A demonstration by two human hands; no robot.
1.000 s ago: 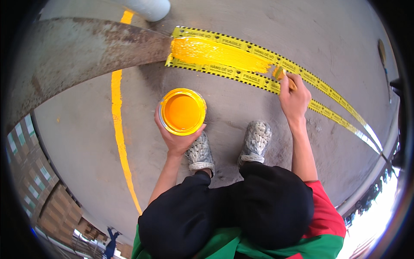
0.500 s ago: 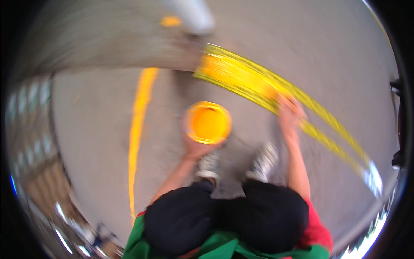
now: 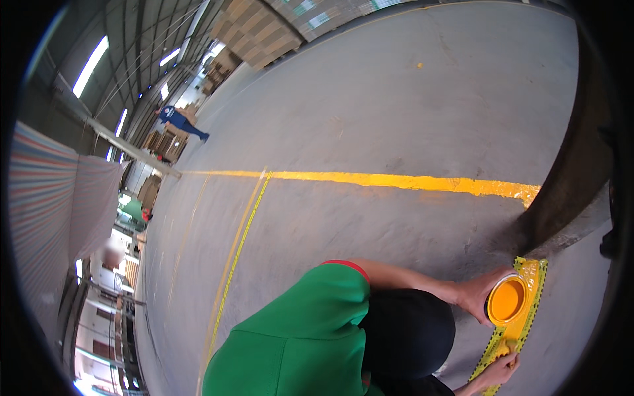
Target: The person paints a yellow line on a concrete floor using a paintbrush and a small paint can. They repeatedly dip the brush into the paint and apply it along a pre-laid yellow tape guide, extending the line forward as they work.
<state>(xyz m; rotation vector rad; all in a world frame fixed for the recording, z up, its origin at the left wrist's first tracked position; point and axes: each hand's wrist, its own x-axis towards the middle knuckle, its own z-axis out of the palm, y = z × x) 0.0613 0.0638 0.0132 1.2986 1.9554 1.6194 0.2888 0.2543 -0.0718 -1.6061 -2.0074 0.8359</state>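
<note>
We have the fingers of our left hand clamped around the side of an open paint can, which sits directly against them, its yellow-orange paint facing us. Lower in view and near the can, the fingers of our right hand are closed on a brush, small and partly hidden, over the painted strip. Black-and-yellow tape borders that strip on the grey floor.
</note>
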